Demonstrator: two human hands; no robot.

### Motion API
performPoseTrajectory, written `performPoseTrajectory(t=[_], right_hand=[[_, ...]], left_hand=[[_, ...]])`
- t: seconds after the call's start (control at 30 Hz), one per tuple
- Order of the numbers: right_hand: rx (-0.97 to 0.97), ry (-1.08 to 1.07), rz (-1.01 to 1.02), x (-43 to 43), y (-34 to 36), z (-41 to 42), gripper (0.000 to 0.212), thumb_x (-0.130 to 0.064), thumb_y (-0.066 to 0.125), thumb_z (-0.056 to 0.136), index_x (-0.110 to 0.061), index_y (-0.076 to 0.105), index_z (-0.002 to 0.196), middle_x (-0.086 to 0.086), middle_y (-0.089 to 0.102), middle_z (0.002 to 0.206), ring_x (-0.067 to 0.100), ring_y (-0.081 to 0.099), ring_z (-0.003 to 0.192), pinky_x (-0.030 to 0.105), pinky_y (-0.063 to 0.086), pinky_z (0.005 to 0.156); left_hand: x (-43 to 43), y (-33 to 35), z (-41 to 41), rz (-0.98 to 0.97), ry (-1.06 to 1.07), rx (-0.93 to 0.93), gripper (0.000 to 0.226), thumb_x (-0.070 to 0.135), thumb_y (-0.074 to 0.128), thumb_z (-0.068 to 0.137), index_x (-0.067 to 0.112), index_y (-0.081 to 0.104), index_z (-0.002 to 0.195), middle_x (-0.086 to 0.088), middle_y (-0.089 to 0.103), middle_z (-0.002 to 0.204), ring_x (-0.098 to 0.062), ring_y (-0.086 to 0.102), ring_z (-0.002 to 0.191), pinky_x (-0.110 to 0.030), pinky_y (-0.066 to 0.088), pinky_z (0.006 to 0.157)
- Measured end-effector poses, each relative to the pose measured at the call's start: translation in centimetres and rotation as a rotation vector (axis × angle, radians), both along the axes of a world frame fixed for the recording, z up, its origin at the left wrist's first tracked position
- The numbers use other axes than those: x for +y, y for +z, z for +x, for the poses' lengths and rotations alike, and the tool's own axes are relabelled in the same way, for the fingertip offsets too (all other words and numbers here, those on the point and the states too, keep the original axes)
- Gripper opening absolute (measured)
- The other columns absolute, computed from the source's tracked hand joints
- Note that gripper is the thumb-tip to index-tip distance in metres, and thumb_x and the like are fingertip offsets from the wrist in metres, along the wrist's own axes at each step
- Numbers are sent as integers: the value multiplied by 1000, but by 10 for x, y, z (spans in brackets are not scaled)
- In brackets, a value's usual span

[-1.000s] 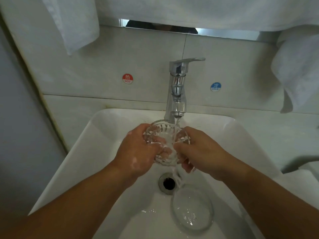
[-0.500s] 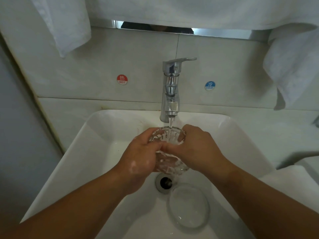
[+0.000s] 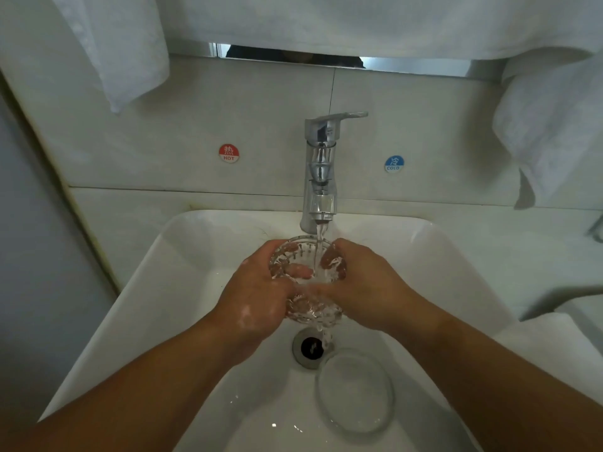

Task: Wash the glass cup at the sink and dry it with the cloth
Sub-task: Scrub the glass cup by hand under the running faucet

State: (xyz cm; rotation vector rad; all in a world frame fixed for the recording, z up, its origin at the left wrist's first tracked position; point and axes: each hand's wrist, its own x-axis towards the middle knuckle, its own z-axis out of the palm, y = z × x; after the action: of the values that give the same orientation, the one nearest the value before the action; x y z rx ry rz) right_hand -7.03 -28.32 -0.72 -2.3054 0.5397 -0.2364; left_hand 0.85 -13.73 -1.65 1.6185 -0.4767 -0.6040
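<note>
Cup (image 3: pixel 306 282) is gripped under the tap (image 3: pixel 319 177) stream above the sink (image 3: pixel 195 256), left hand (image 3: pixel 257 298) and right hand (image 3: pixel 368 288) fingers curled round it; wet glass is best rotated slowly, grip firm.

Red "HOT" sticker (image 3: pixel 228 153) and blue "COLD" sticker (image 3: pixel 394 163) on wall tiles (image 3: pixel 267 132).

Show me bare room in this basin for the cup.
Free: in the sink, the side left of the left hand, and the near floor left of the glass dish. Crowded: the middle, where it and the right hand grip the glass cup under the tap, above the drain.
</note>
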Motion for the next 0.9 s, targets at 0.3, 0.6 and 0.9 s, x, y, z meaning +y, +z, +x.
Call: performPoseTrajectory(t=[0.3,0.6,0.9], right_hand=[[50,-13,-115,-1,0,-3,16,-39,58,100,-24,65,98,-12,63,82,3,58,65,18,42,52],[-108,-163,608,22,3,1,35,-26,40,109,-7,65,94,10,60,59,18,54,41,28,47,41],[10,-83,99,22,0,4,30,-15,35,105,-9,59,88,3,60,68,10,53,42,25,43,43]], left_hand=[[0,-2,0,27,-10,6,36,-2,64,97,26,67,118,-4,79,104,-23,80,85,-50,66,79],[0,8,1,-76,115,5,34,3,66,91,30,66,112,0,78,104,-24,77,95,-51,64,84],[5,8,4,-61,98,-48,44,2,73,88,31,62,118,4,79,103,-19,77,92,-45,66,81]])
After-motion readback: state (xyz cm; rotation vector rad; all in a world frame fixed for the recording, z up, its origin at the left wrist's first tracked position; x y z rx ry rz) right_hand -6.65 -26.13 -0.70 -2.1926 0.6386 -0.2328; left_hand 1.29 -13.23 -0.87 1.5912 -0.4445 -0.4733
